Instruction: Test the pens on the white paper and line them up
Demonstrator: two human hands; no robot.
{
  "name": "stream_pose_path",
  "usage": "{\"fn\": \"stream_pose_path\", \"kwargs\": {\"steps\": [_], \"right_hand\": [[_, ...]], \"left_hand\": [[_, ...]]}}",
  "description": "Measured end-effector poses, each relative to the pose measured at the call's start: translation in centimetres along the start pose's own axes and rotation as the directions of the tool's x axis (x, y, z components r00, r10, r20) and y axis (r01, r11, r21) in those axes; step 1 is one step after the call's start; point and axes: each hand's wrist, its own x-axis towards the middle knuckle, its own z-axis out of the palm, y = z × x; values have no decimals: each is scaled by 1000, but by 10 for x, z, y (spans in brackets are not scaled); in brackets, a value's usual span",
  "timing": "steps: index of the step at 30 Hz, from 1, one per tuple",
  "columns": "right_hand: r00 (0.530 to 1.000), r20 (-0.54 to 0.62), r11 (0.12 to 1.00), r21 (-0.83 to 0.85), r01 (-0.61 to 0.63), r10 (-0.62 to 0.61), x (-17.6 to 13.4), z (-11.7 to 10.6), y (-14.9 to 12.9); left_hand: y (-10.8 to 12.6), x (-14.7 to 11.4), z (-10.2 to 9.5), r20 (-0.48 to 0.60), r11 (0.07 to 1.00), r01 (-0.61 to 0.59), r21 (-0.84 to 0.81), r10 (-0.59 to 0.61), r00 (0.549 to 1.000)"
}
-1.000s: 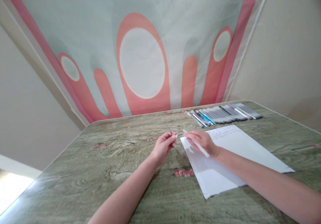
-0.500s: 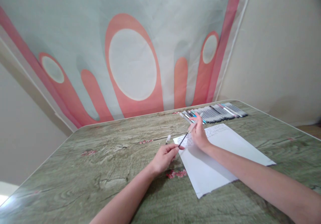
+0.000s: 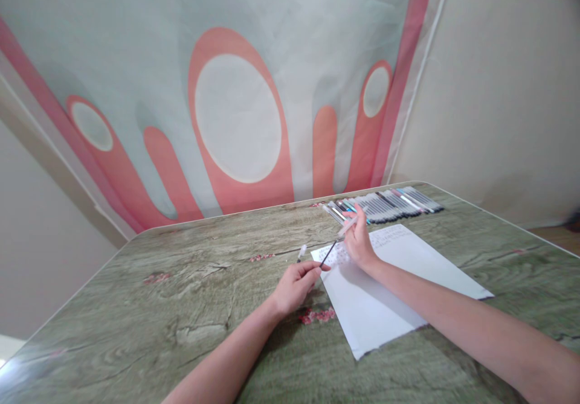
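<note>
My left hand (image 3: 294, 286) is closed in a pinch on a thin dark pen refill (image 3: 328, 253), which slants up to the right. My right hand (image 3: 359, 242), above the paper, is closed round a translucent pen barrel (image 3: 348, 226). The refill's upper end is close to the barrel's lower end; whether they touch I cannot tell. Beneath my right hand and forearm lies a white sheet of paper (image 3: 385, 307) with small writing along its top. A small clear-and-dark piece, perhaps a pen cap (image 3: 302, 251), lies just beyond my left fingers.
A long row of pens (image 3: 385, 206), mostly clear with dark ends, lies side by side near the table's far edge. The wood-patterned table (image 3: 136, 313) has printed pink blossoms. Behind it hangs a grey and coral backdrop (image 3: 303, 60).
The refill and the barrel appear slightly further apart at their meeting ends. Both hands keep nearly the same places and grips. The whole view has shifted a little.
</note>
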Motion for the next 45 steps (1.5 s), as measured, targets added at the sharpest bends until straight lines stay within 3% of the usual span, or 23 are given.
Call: {"fn": "stream_pose_path", "kwargs": {"steps": [5,10,16,21,27,31,35,39,45], "right_hand": [[996,-45,995,72,-76,79,2,0,-2],[998,-42,997,69,-46,49,2,0,-6],[998,44,999,10,49,-50,-2,-2,-17],[999,36,998,-44,40,-39,-2,-3,-20],[997,43,995,-73,65,-62,-2,-4,-21],[998,30,998,-33,54,-53,-1,-4,-20],[994,99,999,-2,51,-50,-2,-6,-22],[974,199,992,-34,119,-110,-6,-7,-30],[872,446,946,-144,290,-200,-14,-7,-40]], "left_hand": [[2,-1,0,-3,1000,5,7,-5,1000],[1,0,0,-7,1000,-2,1,2,1000],[1,0,2,-16,999,11,40,-10,1000],[6,0,4,-26,1000,-11,23,11,1000],[-2,5,1,-126,1000,-18,-18,15,992],[-5,6,-1,-120,997,-14,78,24,993],[-6,5,-1,-135,984,-53,169,76,988],[-10,8,0,-219,987,-100,124,125,968],[-15,14,-4,-416,993,-112,-49,81,906]]}}
